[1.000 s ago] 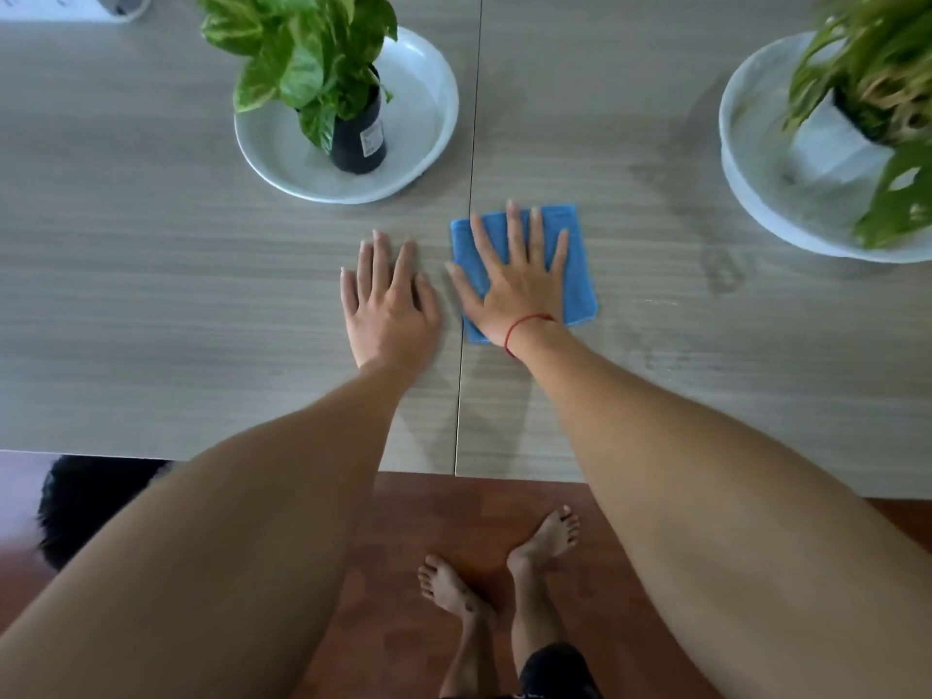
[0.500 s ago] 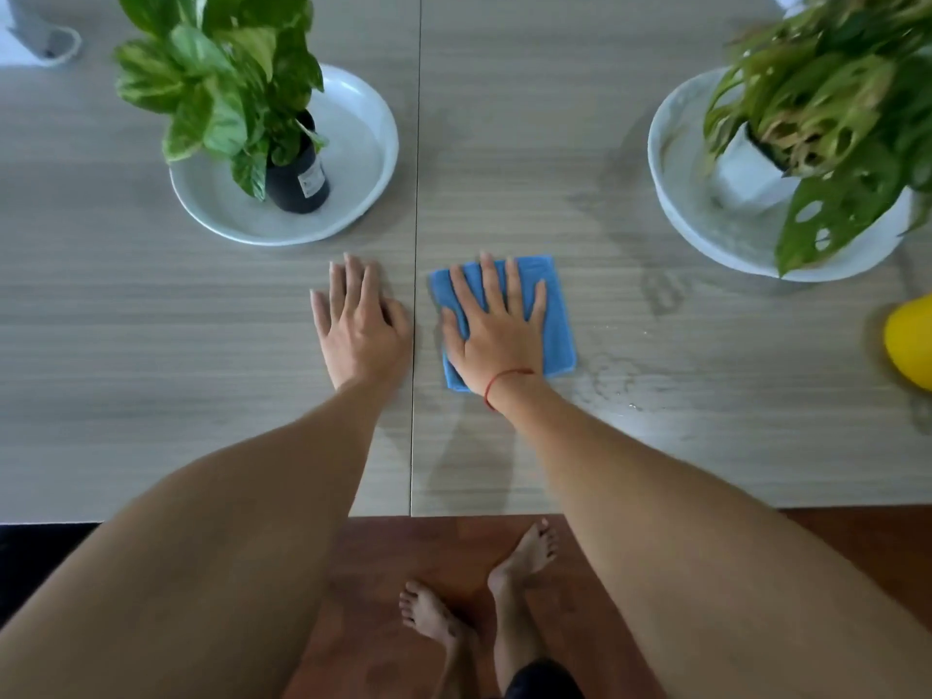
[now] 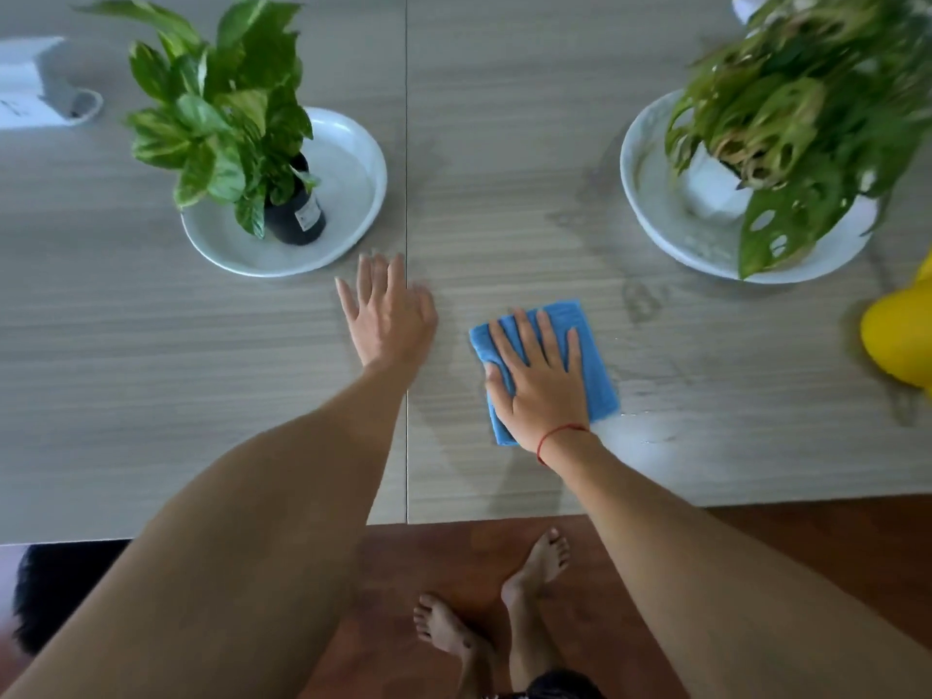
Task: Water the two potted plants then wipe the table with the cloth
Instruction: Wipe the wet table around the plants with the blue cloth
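Now in the wiping step, head view: the right hand (image 3: pixel 542 380) lies flat on the folded blue cloth (image 3: pixel 595 365), fingers straight and spread, pressing rather than grasping, so the cloth is pinned under the palm, not clenched. The cloth sits on the table (image 3: pixel 504 143) right of the seam (image 3: pixel 406 143), near the front edge and between the two dishes. The left hand (image 3: pixel 388 315) is released and holds nothing. It sits flat over the seam just in front of the left dish (image 3: pixel 348 164), slightly blurred. Both plants, left (image 3: pixel 222 118) and right (image 3: pixel 787 118), stand in their dishes, and the yellow can (image 3: pixel 897 340) sits at the right edge, so I judge the watering done. Damp marks (image 3: pixel 640 300) show between the cloth and the right dish (image 3: pixel 650 194), with a streaky patch just right of the cloth. Next move, as I see it: keep the palm down and sweep right and away over those marks, stopping short of the right dish and the can. Versus 0.5 s ago: cloth and right hand have slid right, off the seam, opening a gap to the left hand. That hand has shifted from left of the seam onto it. Grip is unchanged.
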{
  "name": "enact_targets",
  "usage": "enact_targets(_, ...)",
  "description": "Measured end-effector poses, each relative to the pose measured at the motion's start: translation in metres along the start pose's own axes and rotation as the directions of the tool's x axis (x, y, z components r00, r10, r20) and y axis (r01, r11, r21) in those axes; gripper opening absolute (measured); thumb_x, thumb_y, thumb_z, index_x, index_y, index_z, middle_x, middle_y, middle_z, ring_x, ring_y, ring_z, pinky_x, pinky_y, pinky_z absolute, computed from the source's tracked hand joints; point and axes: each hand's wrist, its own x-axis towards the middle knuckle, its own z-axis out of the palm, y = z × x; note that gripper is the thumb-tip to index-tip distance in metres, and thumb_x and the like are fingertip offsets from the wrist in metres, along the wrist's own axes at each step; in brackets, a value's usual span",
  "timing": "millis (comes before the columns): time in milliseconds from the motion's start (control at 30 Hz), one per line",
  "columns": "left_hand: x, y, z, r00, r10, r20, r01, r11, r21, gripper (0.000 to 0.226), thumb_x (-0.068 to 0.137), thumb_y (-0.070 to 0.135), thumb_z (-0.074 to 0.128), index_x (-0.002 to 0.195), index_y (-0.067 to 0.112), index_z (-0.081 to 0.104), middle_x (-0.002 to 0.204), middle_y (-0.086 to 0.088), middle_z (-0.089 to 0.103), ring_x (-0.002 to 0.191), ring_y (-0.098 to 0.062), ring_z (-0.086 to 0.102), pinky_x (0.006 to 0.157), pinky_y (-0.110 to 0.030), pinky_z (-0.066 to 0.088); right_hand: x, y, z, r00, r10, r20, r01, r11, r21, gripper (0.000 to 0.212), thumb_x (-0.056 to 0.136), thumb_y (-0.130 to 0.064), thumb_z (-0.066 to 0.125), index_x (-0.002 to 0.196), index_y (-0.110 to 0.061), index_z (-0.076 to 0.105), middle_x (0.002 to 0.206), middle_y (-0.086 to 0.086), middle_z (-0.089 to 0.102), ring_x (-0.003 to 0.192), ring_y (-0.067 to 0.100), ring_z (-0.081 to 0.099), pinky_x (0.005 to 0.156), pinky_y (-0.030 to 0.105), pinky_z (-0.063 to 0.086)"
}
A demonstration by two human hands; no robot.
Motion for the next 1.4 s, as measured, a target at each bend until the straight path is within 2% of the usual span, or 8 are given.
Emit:
enact_targets(100, -0.002, 0.005, 0.014, 0.998, 0.041, 0.051, -0.04, 0.999, -0.029, 0.047, 0.098, 0.028, 0.039, 0.143, 0.016, 0.041, 0.157, -0.009, 0.027, 0.148, -0.024, 0.013, 0.119, -0.049, 0.005, -0.011, 0.015, -0.005, 1.0, 0.029, -0.008, -0.029, 0.999, -0.035, 0.057, 0.093, -0.047, 0.017, 0.146, -0.03, 0.029, 0.158, -0.002, 0.022, 0.147, 0.025, 0.015, 0.117, 0.05, 0.0)
enact_targets(233, -0.006, 0.006, 0.026, 0.998, 0.011, -0.054, -0.014, 0.998, -0.056, 0.047, 0.098, 0.03, 0.036, 0.143, 0.018, 0.044, 0.157, -0.008, 0.029, 0.148, -0.023, 0.018, 0.12, -0.046, 0.008, 0.027, 0.013, -0.01, 0.999, 0.037, -0.038, -0.039, 0.997, -0.061, 0.056, 0.092, -0.045, 0.02, 0.144, -0.03, 0.035, 0.156, 0.001, 0.029, 0.145, 0.029, 0.023, 0.117, 0.057, 0.009)
enact_targets(533, -0.001, 0.0, 0.034, 0.997, 0.006, -0.074, -0.007, 1.0, -0.019, 0.049, 0.097, 0.032, 0.035, 0.144, 0.022, 0.043, 0.157, -0.004, 0.029, 0.148, -0.018, 0.016, 0.12, -0.042, 0.008, 0.128, -0.004, -0.011, 0.997, 0.074, -0.038, -0.076, 0.996, -0.037, 0.054, 0.1, -0.045, 0.017, 0.151, -0.029, 0.011, 0.161, -0.002, 0.002, 0.149, 0.025, -0.005, 0.117, 0.057, -0.007)
enact_targets(667, -0.005, 0.001, 0.034, 0.995, 0.012, -0.097, -0.012, 1.0, -0.002, 0.047, 0.097, 0.03, 0.037, 0.142, 0.019, 0.047, 0.155, -0.006, 0.034, 0.146, -0.021, 0.023, 0.119, -0.046, 0.013, 0.106, -0.001, -0.008, 0.999, 0.04, -0.011, -0.041, 0.999, -0.013, 0.053, 0.101, -0.045, 0.018, 0.151, -0.029, 0.011, 0.161, -0.002, 0.003, 0.149, 0.023, -0.004, 0.118, 0.054, -0.007)
enact_targets(833, -0.018, 0.029, 0.028, 0.987, -0.152, 0.051, 0.151, 0.988, 0.03, 0.049, 0.103, 0.03, 0.029, 0.151, 0.023, 0.03, 0.161, -0.004, 0.017, 0.15, -0.019, 0.007, 0.12, -0.047, -0.001, 0.023, 0.026, -0.006, 0.999, -0.006, -0.038, 0.006, 1.0, 0.009, 0.059, 0.093, -0.045, 0.015, 0.147, -0.028, 0.029, 0.158, -0.001, 0.022, 0.148, 0.025, 0.014, 0.118, 0.05, -0.003)
enact_targets(1000, -0.036, 0.046, 0.034, 0.992, -0.124, 0.011, 0.124, 0.992, -0.016, 0.049, 0.103, 0.032, 0.029, 0.151, 0.025, 0.032, 0.161, -0.005, 0.018, 0.149, -0.019, 0.009, 0.12, -0.043, -0.001, -0.015, 0.07, -0.017, 0.997, 0.04, -0.07, -0.043, 0.998, -0.038, 0.056, 0.093, -0.046, 0.022, 0.145, -0.03, 0.034, 0.156, -0.001, 0.028, 0.146, 0.025, 0.022, 0.116, 0.049, 0.003)
enact_targets(1200, -0.037, 0.046, 0.043, 0.991, -0.105, -0.084, 0.105, 0.994, -0.007, 0.048, 0.1, 0.031, 0.034, 0.147, 0.024, 0.04, 0.158, -0.007, 0.027, 0.148, -0.021, 0.018, 0.12, -0.043, 0.004, 0.021, 0.057, -0.016, 0.982, 0.163, -0.095, -0.163, 0.987, 0.0, 0.059, 0.091, -0.048, 0.014, 0.146, -0.032, 0.029, 0.159, 0.001, 0.02, 0.148, 0.028, 0.013, 0.117, 0.057, 0.0)
enact_targets(1400, -0.038, 0.041, 0.043, 0.989, -0.131, -0.064, 0.129, 0.991, -0.022, 0.047, 0.102, 0.031, 0.031, 0.148, 0.026, 0.038, 0.159, -0.004, 0.023, 0.149, -0.018, 0.013, 0.121, -0.042, 0.003, 0.055, 0.016, -0.012, 0.999, 0.046, 0.006, -0.046, 0.999, -0.009, 0.054, 0.1, -0.046, 0.023, 0.15, -0.034, 0.009, 0.161, 0.001, 0.0, 0.148, 0.028, -0.006, 0.117, 0.058, -0.009)
